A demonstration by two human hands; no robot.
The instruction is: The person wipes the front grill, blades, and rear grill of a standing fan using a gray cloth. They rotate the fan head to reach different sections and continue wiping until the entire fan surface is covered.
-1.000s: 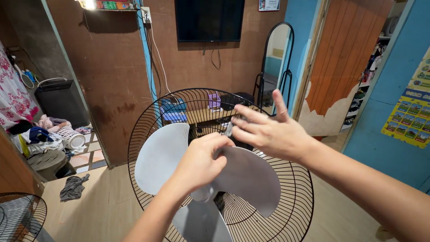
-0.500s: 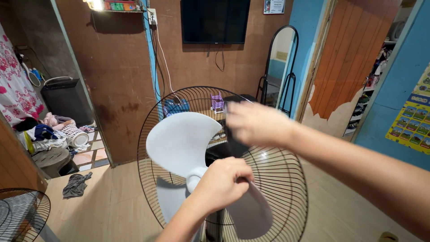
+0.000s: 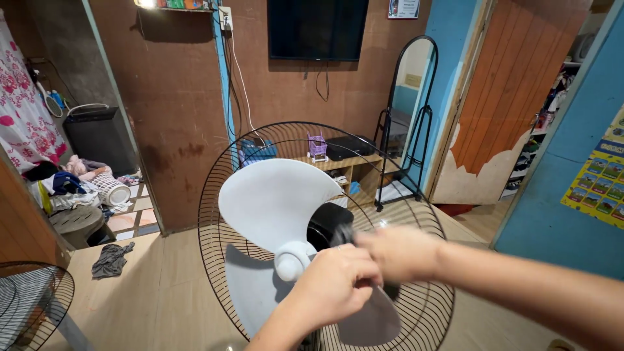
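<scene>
In the head view, a round black wire fan guard (image 3: 214, 214) stands upright in the middle of the room, and inside it sits a pale grey plastic fan blade with three wide wings (image 3: 273, 201), fixed on a small white round hub (image 3: 290, 262). Behind the blade the black motor housing (image 3: 328, 224) is visible. The left hand (image 3: 335, 289) comes from the bottom edge and is curled closed over the lower right wing of the blade, just beside the hub; its fingers are bent around the wing edge, so it is gripping the blade. The right hand (image 3: 400, 253) reaches in from the right side and is blurred; it lies in front of the motor housing and touches the left hand, but I cannot tell if it is closed on something or loose. In the lower left corner a second black wire guard (image 3: 29, 302) is partly seen, well apart from the hands. On the light wooden floor lies a dark grey cloth (image 3: 110, 259). Behind the fan there is a black flat screen (image 3: 316, 29) on the brown wall, and a tall oval mirror in a black frame (image 3: 406, 120) stands to the right
</scene>
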